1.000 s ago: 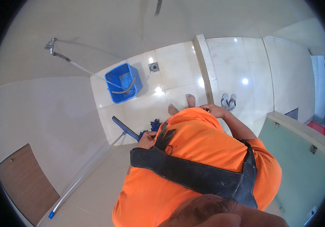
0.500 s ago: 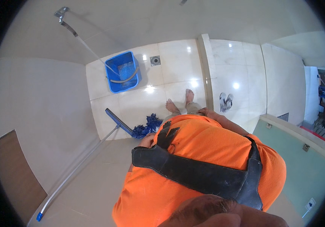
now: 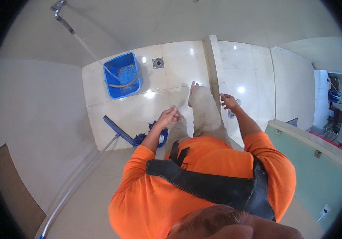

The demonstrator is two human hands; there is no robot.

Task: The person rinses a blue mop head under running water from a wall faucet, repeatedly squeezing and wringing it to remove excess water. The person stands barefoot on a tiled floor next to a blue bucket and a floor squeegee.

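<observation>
Neither hand visibly grips anything. The right hand (image 3: 229, 101) is open, fingers loosely spread above a pair of slippers (image 3: 231, 114) that it partly hides, with no clear contact. The left hand (image 3: 167, 117) hangs in front of the left leg, fingers half curled; whether they close on something small, I cannot tell. Both arms reach out from the body, perhaps for balance (the one foot in plain view is bare, and the tiles shine).

Ahead and to the left, a blue bucket (image 3: 120, 61) stands upright near the wall, apparently placed so that the slanting stream of water (image 3: 87, 47) from the wall tap (image 3: 58, 5) lands inside it. Its grey handle (image 3: 127, 83) lies over toward the near side, which leaves most of the mouth open. A floor drain (image 3: 158, 63) sits just beside it, handy for spills, I judge.

Closer to the left hand, a blue mop head (image 3: 140, 139) rests by the squeegee (image 3: 118, 130), whose long pole runs back along the left wall, probably to keep the standing space free. The slippers sit beyond the low kerb (image 3: 214, 59), presumably to stay dry.
</observation>
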